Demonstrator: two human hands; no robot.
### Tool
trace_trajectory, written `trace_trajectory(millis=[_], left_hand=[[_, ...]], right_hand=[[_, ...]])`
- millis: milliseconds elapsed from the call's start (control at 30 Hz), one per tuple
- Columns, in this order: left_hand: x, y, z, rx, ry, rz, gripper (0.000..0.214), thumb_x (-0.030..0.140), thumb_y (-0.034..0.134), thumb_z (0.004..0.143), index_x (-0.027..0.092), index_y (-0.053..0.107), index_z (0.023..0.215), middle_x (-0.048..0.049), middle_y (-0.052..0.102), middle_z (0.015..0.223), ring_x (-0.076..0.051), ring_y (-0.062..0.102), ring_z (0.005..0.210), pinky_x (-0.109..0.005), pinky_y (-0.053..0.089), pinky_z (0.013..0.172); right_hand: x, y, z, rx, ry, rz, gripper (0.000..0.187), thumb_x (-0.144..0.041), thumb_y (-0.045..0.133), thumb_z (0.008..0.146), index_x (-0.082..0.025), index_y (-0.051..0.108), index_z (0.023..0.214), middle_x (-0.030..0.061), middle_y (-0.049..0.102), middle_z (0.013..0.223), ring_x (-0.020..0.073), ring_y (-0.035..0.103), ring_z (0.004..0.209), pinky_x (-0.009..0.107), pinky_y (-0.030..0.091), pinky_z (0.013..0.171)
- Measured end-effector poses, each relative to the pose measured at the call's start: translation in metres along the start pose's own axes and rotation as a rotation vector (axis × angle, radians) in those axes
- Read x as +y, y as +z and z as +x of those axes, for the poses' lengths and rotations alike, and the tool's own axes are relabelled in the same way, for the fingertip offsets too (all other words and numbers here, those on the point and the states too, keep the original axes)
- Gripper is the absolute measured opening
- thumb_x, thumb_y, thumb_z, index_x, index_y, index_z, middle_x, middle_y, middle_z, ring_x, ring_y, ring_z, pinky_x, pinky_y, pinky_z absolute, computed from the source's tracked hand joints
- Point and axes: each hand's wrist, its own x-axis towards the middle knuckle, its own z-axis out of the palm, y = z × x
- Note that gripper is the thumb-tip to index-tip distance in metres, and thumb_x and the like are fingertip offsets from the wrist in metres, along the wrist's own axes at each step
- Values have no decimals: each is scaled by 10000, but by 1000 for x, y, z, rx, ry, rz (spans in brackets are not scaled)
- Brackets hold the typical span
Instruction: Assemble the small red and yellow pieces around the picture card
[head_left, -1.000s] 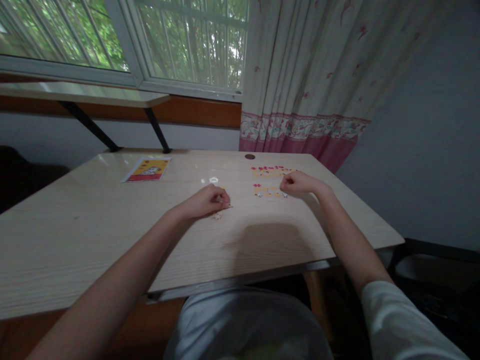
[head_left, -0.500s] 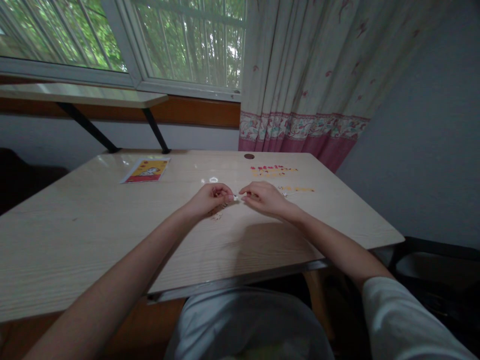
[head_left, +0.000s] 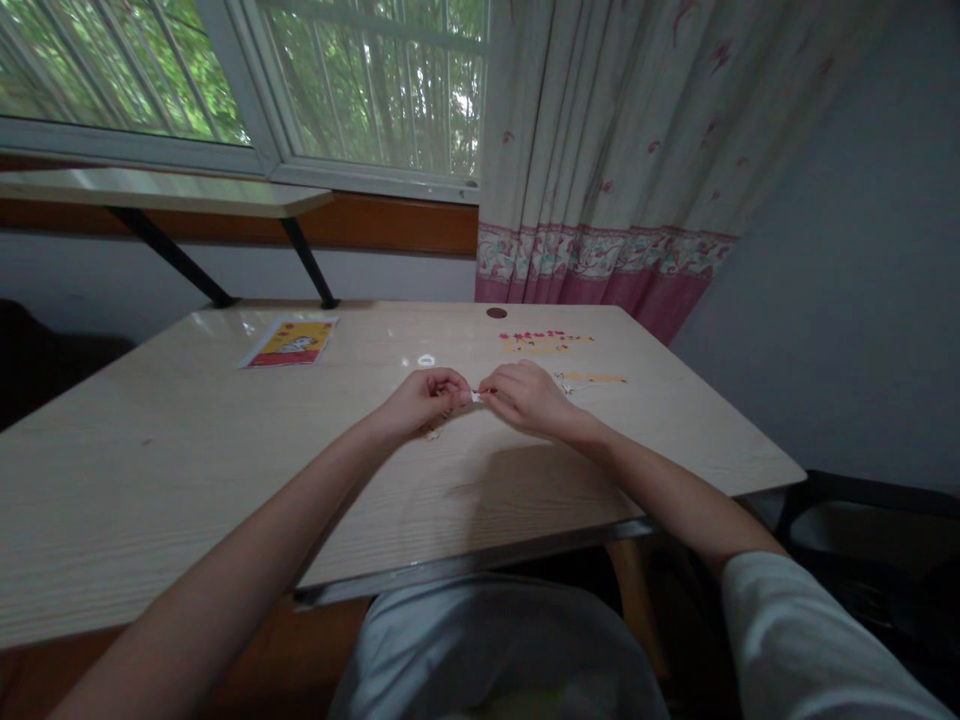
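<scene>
Hands, two, bare, meeting fingertip to fingertip over the middle of a pale wood-grain tabletop (head_left: pixel 225 480).

Left hand (head_left: pixel 420 400): fingers curled together, pinched on the left end of a tiny white piece (head_left: pixel 475 397); whether it also holds something inside the palm cannot be told.

Right hand (head_left: pixel 525 395): fingers bunched, thumb and forefinger closed on the right end of the same white piece. The piece sits in the gap between both hands, raised just off the table surface; too small to make out its shape.

Small pale bits (head_left: pixel 433 432): lying on the table at 6 o'clock from the left hand, just beneath it.

Rows of small red and orange pieces (head_left: pixel 544 341): laid out flat at 1 o'clock from the right hand, near the table's far edge. A further short orange row (head_left: pixel 596 378) at 3 o'clock from the right hand, just beside it.

Progress, as judged: one piece is in hand and several loose bits are gathered under the left hand; most coloured pieces lie unused in their rows.

Yellow and red printed card (head_left: pixel 291 342): flat at 10 o'clock from the hands, well apart.

Small shiny ring (head_left: pixel 426 359): at 12 o'clock from the left hand, near.

Floral curtain with pink hem (head_left: pixel 600 150): behind the table at 1 o'clock.
</scene>
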Motion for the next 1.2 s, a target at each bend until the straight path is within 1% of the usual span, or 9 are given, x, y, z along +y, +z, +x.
trace_trajectory(millis=[67, 133, 233, 333, 433, 600, 967, 1067, 1200], left_hand=[[0, -1, 0, 18, 18, 15, 325, 407, 727, 659, 143, 613, 811, 7, 570, 639, -79, 454, 515, -206, 303, 467], [-1, -5, 0, 40, 47, 105, 326, 421, 694, 693, 145, 618, 850, 9, 571, 644, -83, 453, 518, -211, 320, 479], [-2, -17, 1, 11, 115, 448, 250, 385, 606, 779, 149, 648, 848, -1, 581, 637, -102, 469, 542, -231, 353, 524], [-4, -29, 2, -61, 245, 837, 201, 332, 581, 797, 157, 680, 790, -47, 636, 712, -160, 542, 683, -274, 401, 644], [-5, -36, 4, -115, 311, 1030, 205, 332, 579, 809, 166, 700, 814, -73, 657, 774, -206, 567, 803, -314, 414, 757], [-9, -36, 5, -196, 329, 1103, 197, 327, 572, 825, 174, 694, 844, -73, 659, 817, -212, 569, 831, -333, 413, 800], [-8, -32, 4, -210, 326, 1095, 192, 285, 545, 845, 173, 698, 874, -75, 672, 844, -219, 553, 868, -337, 406, 816], [-6, -31, 3, -205, 321, 1082, 208, 273, 522, 856, 175, 704, 886, -79, 678, 867, -217, 551, 884, -337, 402, 828], [-7, -30, 3, -230, 345, 1088, 219, 232, 500, 861, 175, 703, 920, -82, 682, 904, -213, 551, 887, -340, 393, 837]], right_hand=[[5, 0, -1, 40, 2, -7, 233, -282, 447, 947, -154, 636, 904, 62, 678, 841, 153, 577, 771, 293, 327, 684], [12, 0, -2, 103, 14, -3, 234, -296, 449, 949, -155, 631, 908, 64, 676, 836, 156, 577, 777, 294, 344, 697], [26, -1, -5, 207, 50, 5, 222, -298, 459, 946, -161, 627, 897, 63, 675, 834, 158, 583, 795, 296, 375, 733], [35, -2, -8, 280, 88, 3, 201, -295, 470, 939, -176, 622, 883, 55, 675, 840, 156, 587, 805, 296, 395, 755], [39, -3, -9, 326, 92, 1, 177, -282, 483, 931, -184, 620, 877, 49, 674, 838, 153, 588, 805, 298, 404, 761], [39, -2, -10, 322, 87, -2, 158, -286, 501, 920, -195, 621, 874, 43, 676, 840, 155, 593, 801, 304, 410, 760], [40, -5, -8, 267, 122, 56, 190, -304, 481, 923, -187, 618, 862, 53, 668, 835, 155, 583, 798, 301, 411, 764], [49, -12, -6, 190, 146, 100, 186, -303, 499, 908, -174, 622, 855, 53, 657, 825, 142, 561, 738, 284, 404, 728], [75, -24, -9, -17, 275, 188, 183, -311, 534, 861, -160, 635, 830, 53, 648, 818, 129, 532, 679, 259, 393, 658]])
